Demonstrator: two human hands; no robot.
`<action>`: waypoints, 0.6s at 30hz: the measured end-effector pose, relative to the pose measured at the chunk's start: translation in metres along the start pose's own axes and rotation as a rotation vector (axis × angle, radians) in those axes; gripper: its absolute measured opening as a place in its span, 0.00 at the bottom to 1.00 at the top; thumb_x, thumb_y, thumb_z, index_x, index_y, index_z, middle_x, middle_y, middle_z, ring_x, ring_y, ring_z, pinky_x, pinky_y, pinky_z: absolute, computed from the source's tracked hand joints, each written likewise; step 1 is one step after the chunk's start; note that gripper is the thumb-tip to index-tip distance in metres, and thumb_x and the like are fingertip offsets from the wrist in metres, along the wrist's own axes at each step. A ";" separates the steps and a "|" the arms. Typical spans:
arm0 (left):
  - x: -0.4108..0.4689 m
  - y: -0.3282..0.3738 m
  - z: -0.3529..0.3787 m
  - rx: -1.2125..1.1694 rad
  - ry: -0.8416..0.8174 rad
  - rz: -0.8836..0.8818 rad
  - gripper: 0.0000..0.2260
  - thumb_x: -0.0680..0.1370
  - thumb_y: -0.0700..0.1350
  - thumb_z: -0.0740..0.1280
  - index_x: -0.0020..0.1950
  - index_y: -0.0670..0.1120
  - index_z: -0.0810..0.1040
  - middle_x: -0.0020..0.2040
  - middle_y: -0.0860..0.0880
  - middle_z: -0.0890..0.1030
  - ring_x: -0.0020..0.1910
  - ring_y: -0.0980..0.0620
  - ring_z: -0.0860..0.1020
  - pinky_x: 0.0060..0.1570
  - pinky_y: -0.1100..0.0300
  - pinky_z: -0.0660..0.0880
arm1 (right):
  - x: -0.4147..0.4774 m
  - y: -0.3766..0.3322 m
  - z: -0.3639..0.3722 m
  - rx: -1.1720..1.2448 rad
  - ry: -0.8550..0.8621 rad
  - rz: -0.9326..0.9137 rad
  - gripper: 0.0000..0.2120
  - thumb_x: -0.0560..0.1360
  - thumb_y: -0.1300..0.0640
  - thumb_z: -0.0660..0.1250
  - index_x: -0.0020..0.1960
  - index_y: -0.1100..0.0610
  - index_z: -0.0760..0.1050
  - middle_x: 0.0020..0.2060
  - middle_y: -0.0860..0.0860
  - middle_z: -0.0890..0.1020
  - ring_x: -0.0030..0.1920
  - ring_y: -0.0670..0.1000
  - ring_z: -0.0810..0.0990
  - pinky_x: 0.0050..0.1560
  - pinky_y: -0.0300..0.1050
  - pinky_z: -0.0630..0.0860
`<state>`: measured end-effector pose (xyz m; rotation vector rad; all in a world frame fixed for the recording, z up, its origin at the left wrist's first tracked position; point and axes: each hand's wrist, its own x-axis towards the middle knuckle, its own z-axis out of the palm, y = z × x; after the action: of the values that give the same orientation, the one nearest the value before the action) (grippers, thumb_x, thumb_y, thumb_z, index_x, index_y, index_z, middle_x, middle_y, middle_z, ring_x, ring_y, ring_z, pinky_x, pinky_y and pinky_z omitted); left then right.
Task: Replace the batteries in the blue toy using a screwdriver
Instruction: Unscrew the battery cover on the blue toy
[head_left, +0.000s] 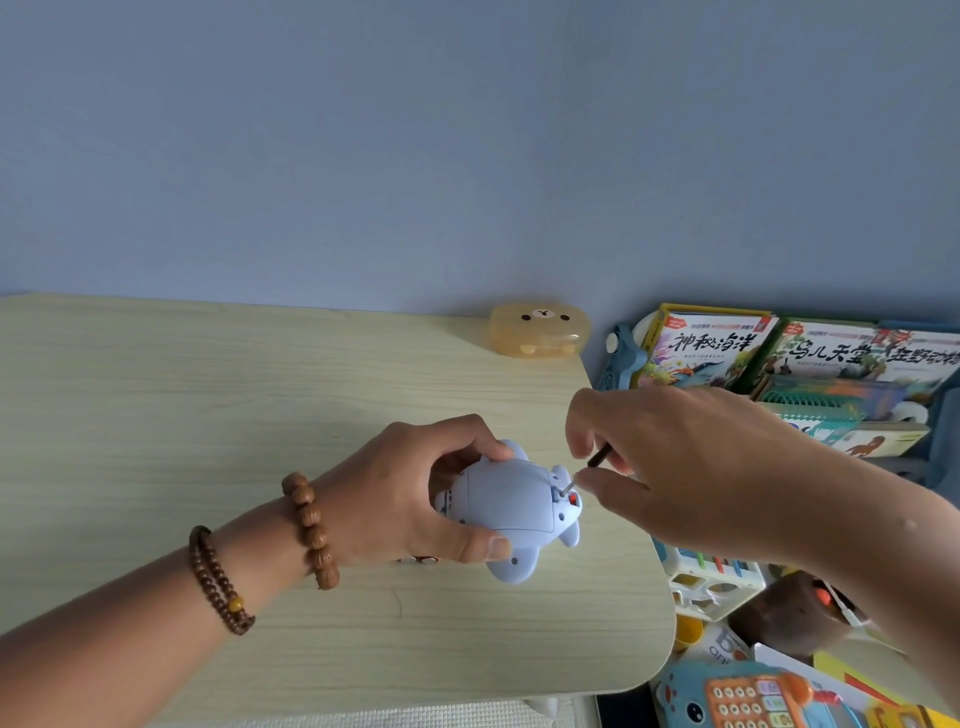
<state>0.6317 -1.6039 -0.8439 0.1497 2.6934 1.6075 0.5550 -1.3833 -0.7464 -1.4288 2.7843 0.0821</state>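
The blue toy (511, 506) is gripped by the left hand (410, 493) above the table (208, 415). A screwdriver (584, 470), pinched by the right hand (675, 462), is set against the toy's underside.

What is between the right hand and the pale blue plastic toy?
In the head view, only the thin dark screwdriver: the right hand pinches it, and its metal tip reaches the pale blue plastic toy.

The toy (506, 501) is pale blue, with a red-orange spot at its 3 o'clock. The screwdriver (597, 460) is black with a silver tip. The table (208, 405) shows pale wood grain and the wall (415, 130) is grey-blue. At the toy's 12 o'clock, an amber case (539, 330) bears a bear face. The bracelets (310, 530) are brown beads.
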 end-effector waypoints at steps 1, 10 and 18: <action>0.000 0.000 0.000 0.002 0.001 0.000 0.25 0.63 0.48 0.83 0.55 0.59 0.77 0.50 0.56 0.83 0.45 0.52 0.83 0.40 0.49 0.83 | 0.000 0.000 0.000 -0.007 0.000 -0.005 0.05 0.80 0.42 0.58 0.51 0.42 0.67 0.37 0.38 0.74 0.40 0.42 0.75 0.37 0.39 0.60; -0.001 0.004 0.000 0.008 -0.017 -0.010 0.24 0.64 0.46 0.83 0.54 0.59 0.78 0.51 0.54 0.83 0.42 0.56 0.83 0.30 0.66 0.77 | 0.006 0.002 0.011 -0.132 0.042 0.008 0.21 0.79 0.34 0.52 0.42 0.48 0.73 0.37 0.46 0.79 0.38 0.49 0.78 0.34 0.43 0.68; -0.002 0.002 -0.001 0.026 -0.011 -0.013 0.25 0.64 0.48 0.83 0.55 0.60 0.77 0.50 0.57 0.83 0.45 0.54 0.83 0.39 0.61 0.80 | -0.003 0.000 0.002 -0.118 0.042 0.077 0.16 0.76 0.33 0.60 0.49 0.42 0.77 0.43 0.42 0.75 0.44 0.47 0.78 0.41 0.44 0.72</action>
<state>0.6334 -1.6035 -0.8416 0.1406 2.7022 1.5647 0.5568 -1.3802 -0.7481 -1.3617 2.9135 0.2237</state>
